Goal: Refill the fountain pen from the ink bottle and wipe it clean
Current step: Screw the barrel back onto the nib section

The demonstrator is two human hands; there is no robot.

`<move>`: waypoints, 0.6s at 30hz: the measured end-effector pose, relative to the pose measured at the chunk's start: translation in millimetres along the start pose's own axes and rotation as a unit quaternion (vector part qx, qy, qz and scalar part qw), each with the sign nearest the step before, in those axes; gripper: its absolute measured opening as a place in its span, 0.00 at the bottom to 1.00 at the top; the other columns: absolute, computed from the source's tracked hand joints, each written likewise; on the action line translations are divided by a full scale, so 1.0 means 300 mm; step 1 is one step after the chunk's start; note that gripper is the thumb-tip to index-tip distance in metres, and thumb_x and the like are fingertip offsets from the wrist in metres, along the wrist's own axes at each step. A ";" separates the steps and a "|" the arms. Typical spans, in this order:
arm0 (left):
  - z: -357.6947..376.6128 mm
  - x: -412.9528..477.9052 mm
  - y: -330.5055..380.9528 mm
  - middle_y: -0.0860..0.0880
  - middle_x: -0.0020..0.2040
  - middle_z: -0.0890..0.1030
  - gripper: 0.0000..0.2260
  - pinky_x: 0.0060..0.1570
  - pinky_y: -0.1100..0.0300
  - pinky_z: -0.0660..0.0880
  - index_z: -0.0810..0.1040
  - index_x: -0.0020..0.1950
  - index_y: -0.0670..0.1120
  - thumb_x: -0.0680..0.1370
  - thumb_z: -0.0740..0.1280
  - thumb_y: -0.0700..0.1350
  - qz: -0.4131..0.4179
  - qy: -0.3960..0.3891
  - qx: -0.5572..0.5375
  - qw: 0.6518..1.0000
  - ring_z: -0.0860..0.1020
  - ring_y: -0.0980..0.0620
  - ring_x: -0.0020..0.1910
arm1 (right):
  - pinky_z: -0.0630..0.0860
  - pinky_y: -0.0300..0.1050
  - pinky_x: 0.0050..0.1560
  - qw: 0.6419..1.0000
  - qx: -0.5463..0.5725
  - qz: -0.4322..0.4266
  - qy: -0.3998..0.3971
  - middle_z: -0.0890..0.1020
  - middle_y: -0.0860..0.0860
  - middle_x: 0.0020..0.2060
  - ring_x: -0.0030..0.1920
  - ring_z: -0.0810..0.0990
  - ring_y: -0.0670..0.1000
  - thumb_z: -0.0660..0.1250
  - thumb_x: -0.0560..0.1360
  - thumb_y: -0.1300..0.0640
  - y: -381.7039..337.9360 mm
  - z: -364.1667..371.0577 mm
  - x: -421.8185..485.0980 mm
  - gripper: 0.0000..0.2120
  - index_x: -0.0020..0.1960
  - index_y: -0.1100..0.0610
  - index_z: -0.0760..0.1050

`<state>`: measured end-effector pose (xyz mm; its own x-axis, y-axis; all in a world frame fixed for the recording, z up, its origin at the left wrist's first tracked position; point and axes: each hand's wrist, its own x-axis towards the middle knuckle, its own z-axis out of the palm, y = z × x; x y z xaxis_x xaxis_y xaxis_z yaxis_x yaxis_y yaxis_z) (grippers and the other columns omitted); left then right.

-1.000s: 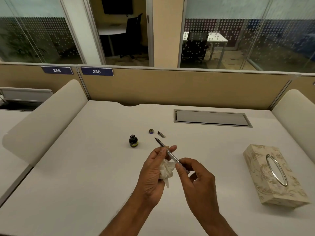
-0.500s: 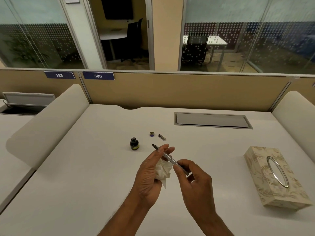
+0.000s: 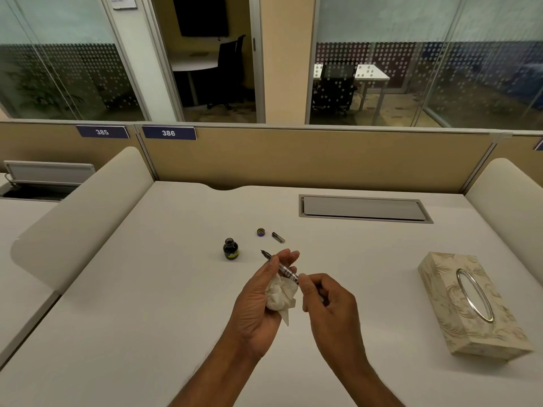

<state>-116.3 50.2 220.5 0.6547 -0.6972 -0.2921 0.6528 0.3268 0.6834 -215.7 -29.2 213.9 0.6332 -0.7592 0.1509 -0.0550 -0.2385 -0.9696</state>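
an open-plan office: numbered desk partition (image 3: 168, 133), glass-walled meeting rooms (image 3: 202, 60) and swivel chairs (image 3: 335, 83) behind.

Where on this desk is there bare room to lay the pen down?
Free: the wide stretch between the left hand and the left divider, and between the right hand and the tissue box. Crowded: ahead, around the ink bottle, its cap and the pen piece.

**One head-worn view, looking forward and down**

The only camera sits on the person's head and tilts down over a white desk (image 3: 123, 304), wide enough to take in the partition (image 3: 308, 160) and glass rooms far beyond the fingers. Both hands, left hand (image 3: 258, 306) and right hand (image 3: 332, 312), sit close below centre, forearms entering from the bottom edge. No second view overlaps it.
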 end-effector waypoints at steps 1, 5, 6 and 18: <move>-0.001 -0.001 0.000 0.45 0.66 0.83 0.13 0.65 0.52 0.76 0.87 0.58 0.46 0.81 0.65 0.47 0.002 0.002 0.004 1.000 0.78 0.48 0.65 | 0.74 0.36 0.32 1.000 0.013 0.013 -0.006 0.80 0.48 0.32 0.30 0.74 0.43 0.69 0.78 0.49 -0.004 0.002 -0.002 0.05 0.44 0.46 0.79; -0.004 -0.004 -0.003 0.46 0.66 0.83 0.13 0.61 0.55 0.79 0.87 0.59 0.47 0.80 0.66 0.48 0.007 0.005 0.016 1.000 0.81 0.50 0.64 | 0.75 0.33 0.35 0.999 0.023 0.027 -0.008 0.82 0.44 0.35 0.34 0.78 0.42 0.69 0.78 0.51 -0.001 0.012 -0.010 0.05 0.44 0.44 0.77; -0.005 -0.005 -0.004 0.46 0.66 0.83 0.13 0.60 0.56 0.80 0.87 0.58 0.46 0.79 0.67 0.48 0.010 0.003 0.020 1.000 0.82 0.51 0.62 | 0.74 0.34 0.34 0.999 0.021 0.032 -0.008 0.80 0.44 0.33 0.32 0.76 0.42 0.68 0.79 0.49 -0.002 0.015 -0.008 0.07 0.42 0.46 0.77; -0.022 -0.009 0.005 0.46 0.65 0.83 0.14 0.59 0.55 0.80 0.87 0.58 0.46 0.78 0.67 0.49 0.025 -0.011 0.038 0.999 0.82 0.51 0.63 | 0.72 0.33 0.33 0.996 0.058 0.059 -0.021 0.79 0.43 0.30 0.31 0.75 0.40 0.68 0.79 0.49 -0.015 0.027 0.000 0.07 0.43 0.46 0.80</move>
<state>-114.7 56.7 217.9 0.6762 -0.6957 -0.2424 0.5885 0.3120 0.7459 -209.0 -23.2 216.8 0.6588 -0.7518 0.0288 -0.0423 -0.0752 -0.9963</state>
